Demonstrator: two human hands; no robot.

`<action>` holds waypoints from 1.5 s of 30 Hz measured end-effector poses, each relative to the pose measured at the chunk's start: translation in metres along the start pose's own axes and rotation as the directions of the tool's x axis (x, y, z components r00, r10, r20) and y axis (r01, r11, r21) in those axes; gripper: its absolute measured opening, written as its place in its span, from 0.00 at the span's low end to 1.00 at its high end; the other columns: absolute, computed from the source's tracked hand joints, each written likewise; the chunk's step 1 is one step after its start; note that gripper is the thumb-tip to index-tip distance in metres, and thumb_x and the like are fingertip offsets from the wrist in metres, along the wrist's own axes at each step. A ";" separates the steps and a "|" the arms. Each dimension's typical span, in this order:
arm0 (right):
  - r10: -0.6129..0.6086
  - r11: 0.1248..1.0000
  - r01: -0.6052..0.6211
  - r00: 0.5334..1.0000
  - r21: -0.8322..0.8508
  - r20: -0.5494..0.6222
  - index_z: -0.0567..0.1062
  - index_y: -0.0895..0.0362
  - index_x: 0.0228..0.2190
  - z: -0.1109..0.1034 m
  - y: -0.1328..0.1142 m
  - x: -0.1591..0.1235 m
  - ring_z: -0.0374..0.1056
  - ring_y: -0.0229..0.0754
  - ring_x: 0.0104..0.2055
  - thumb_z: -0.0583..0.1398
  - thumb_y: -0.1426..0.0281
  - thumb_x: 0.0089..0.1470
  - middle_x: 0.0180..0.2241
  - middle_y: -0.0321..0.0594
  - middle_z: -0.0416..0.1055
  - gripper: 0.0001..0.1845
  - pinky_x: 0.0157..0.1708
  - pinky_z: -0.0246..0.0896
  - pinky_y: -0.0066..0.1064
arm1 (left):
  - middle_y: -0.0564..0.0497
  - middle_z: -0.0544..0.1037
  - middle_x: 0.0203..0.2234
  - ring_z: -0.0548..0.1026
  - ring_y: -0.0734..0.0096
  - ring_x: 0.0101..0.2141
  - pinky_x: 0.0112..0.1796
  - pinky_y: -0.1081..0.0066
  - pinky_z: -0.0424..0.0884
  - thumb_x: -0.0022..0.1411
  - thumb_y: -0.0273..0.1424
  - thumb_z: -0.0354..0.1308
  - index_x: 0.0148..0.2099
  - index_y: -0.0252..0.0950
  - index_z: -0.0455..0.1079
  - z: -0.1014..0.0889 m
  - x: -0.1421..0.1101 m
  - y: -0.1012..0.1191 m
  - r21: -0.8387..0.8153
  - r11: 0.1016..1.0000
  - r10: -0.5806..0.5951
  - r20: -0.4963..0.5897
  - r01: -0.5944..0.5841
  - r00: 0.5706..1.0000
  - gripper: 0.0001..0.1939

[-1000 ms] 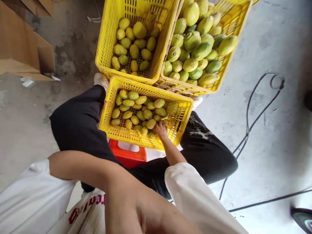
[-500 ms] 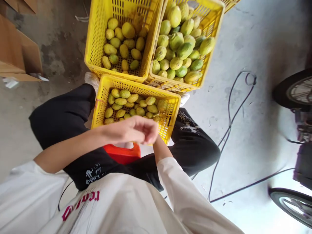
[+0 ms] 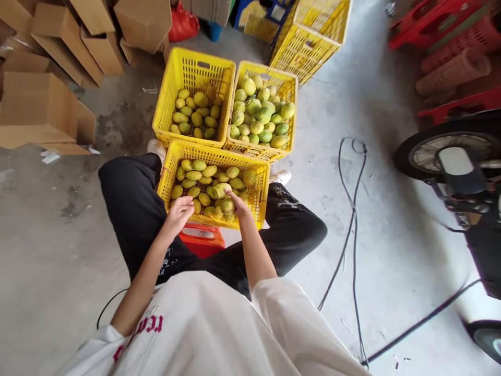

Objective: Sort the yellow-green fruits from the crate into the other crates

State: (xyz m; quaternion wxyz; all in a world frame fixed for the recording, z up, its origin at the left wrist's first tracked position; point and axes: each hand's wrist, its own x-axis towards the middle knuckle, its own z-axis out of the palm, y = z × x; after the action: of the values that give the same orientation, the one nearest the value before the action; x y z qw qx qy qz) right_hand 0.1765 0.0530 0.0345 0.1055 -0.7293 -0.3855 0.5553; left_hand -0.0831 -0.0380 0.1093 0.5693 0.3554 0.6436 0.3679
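Observation:
My right hand (image 3: 238, 203) is over the near yellow crate (image 3: 256, 166), its thumb against the end of a yellow-green papaya (image 3: 222, 190). The other fingers of that hand are mostly hidden behind the fruit and the hand. At the crate's near left side, my left hand (image 3: 182, 210) is held with its fingers stretched out and palm turned inward, with nothing seen in it. Several more oval papayas (image 3: 193, 175) lie loose on the bottom of this crate, between my knees.
Behind stand two more yellow crates, the left one (image 3: 162, 112) and the right one (image 3: 293, 86), both with papayas. A red stool (image 3: 203, 245) shows below me. Cardboard boxes (image 3: 39, 107) are at left; a black cable (image 3: 354, 209) and a motorbike wheel (image 3: 407, 151) are at right.
My hands, crossed close together near my body before, have moved apart. The right hand now has a papaya over the near crate. The view has tilted up, showing more boxes and crates behind.

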 end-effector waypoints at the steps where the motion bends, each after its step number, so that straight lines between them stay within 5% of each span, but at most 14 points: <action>1: -0.008 0.977 -0.002 0.999 0.214 0.044 0.86 0.53 0.52 0.004 -0.005 -0.014 0.92 0.56 0.49 0.66 0.47 0.87 0.40 0.48 0.91 0.22 0.45 0.91 0.39 | 0.36 0.90 0.63 0.90 0.43 0.67 0.72 0.42 0.85 0.69 0.50 0.77 0.64 0.43 0.80 0.005 0.000 -0.010 0.030 1.000 -0.001 0.006 0.001 1.000 0.28; 4: -0.085 0.708 -0.081 0.976 0.701 0.199 0.83 0.49 0.47 0.023 -0.009 -0.058 0.92 0.61 0.48 0.73 0.40 0.76 0.38 0.47 0.90 0.26 0.46 0.94 0.45 | 0.33 0.78 0.84 0.75 0.34 0.86 0.83 0.33 0.75 0.65 0.57 0.84 0.79 0.49 0.74 0.016 0.011 -0.022 0.038 0.993 0.110 0.095 -0.114 0.989 0.48; 7: -0.193 0.531 -0.192 0.921 0.826 0.338 0.83 0.49 0.46 0.045 -0.004 -0.092 0.93 0.60 0.50 0.75 0.43 0.74 0.36 0.44 0.89 0.23 0.49 0.95 0.46 | 0.37 0.76 0.87 0.68 0.26 0.90 0.87 0.32 0.69 0.49 0.59 0.93 0.79 0.51 0.77 0.023 0.024 -0.025 -0.064 0.982 0.186 0.278 -0.175 0.942 0.60; 11: -0.187 0.431 -0.363 0.860 0.826 0.475 0.83 0.49 0.46 0.059 -0.004 -0.110 0.93 0.58 0.51 0.71 0.44 0.80 0.37 0.43 0.90 0.22 0.51 0.96 0.47 | 0.37 0.88 0.75 0.76 0.21 0.84 0.85 0.28 0.74 0.45 0.63 0.94 0.75 0.51 0.81 0.031 0.031 -0.035 -0.223 0.971 0.156 0.313 -0.087 0.937 0.61; 15: -0.109 0.350 -0.448 0.853 0.823 0.511 0.83 0.51 0.46 0.057 -0.012 -0.106 0.91 0.58 0.50 0.60 0.44 0.90 0.34 0.42 0.87 0.27 0.50 0.97 0.49 | 0.41 0.87 0.73 0.73 0.25 0.85 0.84 0.34 0.73 0.52 0.61 0.91 0.76 0.53 0.80 0.044 0.036 -0.041 -0.317 0.921 0.291 0.178 -0.225 0.940 0.55; 18: -0.050 0.224 -0.465 0.872 0.856 0.487 0.82 0.51 0.46 0.053 -0.013 -0.100 0.91 0.58 0.47 0.61 0.47 0.89 0.31 0.40 0.84 0.24 0.51 0.98 0.52 | 0.41 0.89 0.71 0.76 0.27 0.83 0.80 0.41 0.77 0.51 0.62 0.91 0.72 0.52 0.81 0.050 0.042 -0.040 -0.375 0.892 0.294 0.059 -0.252 0.954 0.52; 21: 0.030 0.058 -0.413 0.911 0.909 0.412 0.81 0.50 0.47 0.048 -0.010 -0.095 0.91 0.57 0.45 0.61 0.52 0.89 0.31 0.40 0.85 0.18 0.52 0.99 0.54 | 0.38 0.92 0.63 0.82 0.28 0.77 0.76 0.41 0.82 0.45 0.68 0.88 0.62 0.47 0.85 0.048 0.046 -0.038 -0.500 0.855 0.171 0.029 -0.133 0.985 0.50; 24: 0.026 -0.037 -0.289 0.957 0.957 0.290 0.82 0.52 0.52 0.042 -0.004 -0.090 0.92 0.55 0.48 0.57 0.54 0.91 0.37 0.44 0.89 0.19 0.52 0.99 0.50 | 0.37 0.94 0.56 0.84 0.27 0.75 0.72 0.41 0.86 0.54 0.69 0.81 0.51 0.44 0.84 0.043 0.046 -0.038 -0.575 0.816 0.086 0.039 -0.048 0.996 0.39; 27: -0.059 0.000 -0.216 0.975 0.976 0.215 0.84 0.51 0.55 0.043 0.007 -0.084 0.92 0.53 0.52 0.59 0.53 0.90 0.45 0.46 0.93 0.19 0.49 0.97 0.42 | 0.39 0.95 0.51 0.87 0.32 0.73 0.70 0.44 0.89 0.66 0.56 0.78 0.50 0.43 0.85 0.042 0.043 -0.037 -0.587 0.809 -0.003 0.040 0.026 0.999 0.24; 31: -0.152 0.175 -0.174 0.968 0.969 0.202 0.86 0.48 0.52 0.052 0.022 -0.074 0.91 0.59 0.61 0.72 0.49 0.79 0.48 0.45 0.94 0.17 0.50 0.97 0.42 | 0.43 0.92 0.43 0.90 0.37 0.69 0.69 0.48 0.91 0.67 0.43 0.80 0.46 0.42 0.83 0.050 0.039 -0.034 -0.602 0.791 -0.125 0.024 0.115 0.992 0.14; 38: -0.247 0.357 0.038 0.967 0.933 0.055 0.81 0.45 0.48 0.056 0.036 -0.061 0.83 0.61 0.78 0.81 0.55 0.62 0.53 0.42 0.93 0.21 0.71 0.92 0.52 | 0.45 0.92 0.48 0.87 0.42 0.73 0.73 0.47 0.90 0.76 0.42 0.74 0.49 0.44 0.82 0.050 0.037 -0.020 -0.673 0.718 -0.222 0.018 0.176 0.975 0.10; 42: -0.292 0.417 0.085 0.955 0.905 0.045 0.82 0.45 0.50 0.047 0.038 -0.063 0.83 0.64 0.78 0.88 0.54 0.50 0.58 0.43 0.92 0.33 0.74 0.90 0.58 | 0.43 0.94 0.56 0.82 0.46 0.80 0.80 0.48 0.83 0.80 0.33 0.61 0.57 0.42 0.86 0.047 0.030 -0.010 -0.696 0.680 -0.245 0.078 0.229 0.966 0.13; 45: -0.293 0.453 0.089 0.954 0.887 0.054 0.84 0.44 0.51 0.044 0.037 -0.067 0.85 0.66 0.74 0.90 0.53 0.44 0.53 0.44 0.92 0.37 0.71 0.91 0.56 | 0.45 0.94 0.60 0.78 0.51 0.83 0.83 0.50 0.78 0.80 0.30 0.63 0.62 0.43 0.85 0.046 0.028 -0.009 -0.671 0.696 -0.223 0.135 0.255 0.965 0.15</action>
State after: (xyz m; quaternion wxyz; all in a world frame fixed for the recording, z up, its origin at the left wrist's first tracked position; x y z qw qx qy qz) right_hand 0.1480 -0.0298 0.0459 0.4861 -0.4643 -0.1356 0.7279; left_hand -0.0404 -0.0146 0.0845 0.7163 0.0423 0.4913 0.4938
